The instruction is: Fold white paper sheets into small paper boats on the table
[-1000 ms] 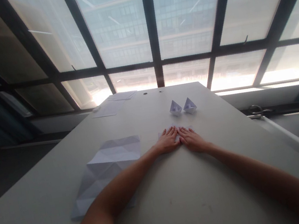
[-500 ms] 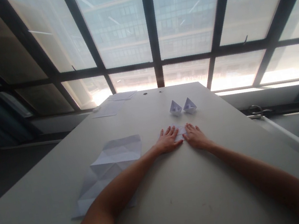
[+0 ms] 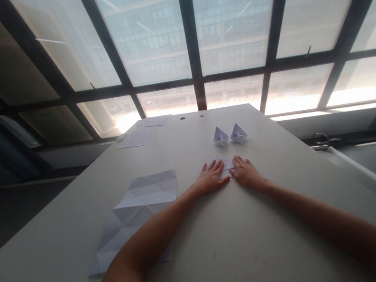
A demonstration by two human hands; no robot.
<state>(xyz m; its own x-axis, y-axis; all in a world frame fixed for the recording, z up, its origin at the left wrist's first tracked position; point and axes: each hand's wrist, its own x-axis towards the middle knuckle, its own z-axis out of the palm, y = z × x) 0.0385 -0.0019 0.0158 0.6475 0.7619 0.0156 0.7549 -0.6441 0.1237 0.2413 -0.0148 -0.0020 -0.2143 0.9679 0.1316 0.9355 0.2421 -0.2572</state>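
Note:
Flat on the table lies a small folded white paper (image 3: 228, 165), mostly covered by my two hands. My left hand (image 3: 211, 177) rests palm down on its left part with the fingers stretched out. On the right part, my right hand (image 3: 246, 172) lies flat too, fingers extended and the thumb near the left thumb. Just beyond my hands stand two white folded paper boats (image 3: 220, 136), side by side and upright. A large creased sheet of paper (image 3: 149, 189) is spread to the left, partly hidden under my left forearm.
Several plain white sheets (image 3: 134, 138) lie at the far left end of the long white table (image 3: 189, 150). Small dark fittings (image 3: 182, 118) mark the far tabletop. Large framed windows (image 3: 151, 31) rise behind it, and a white rail (image 3: 373, 172) runs along the right.

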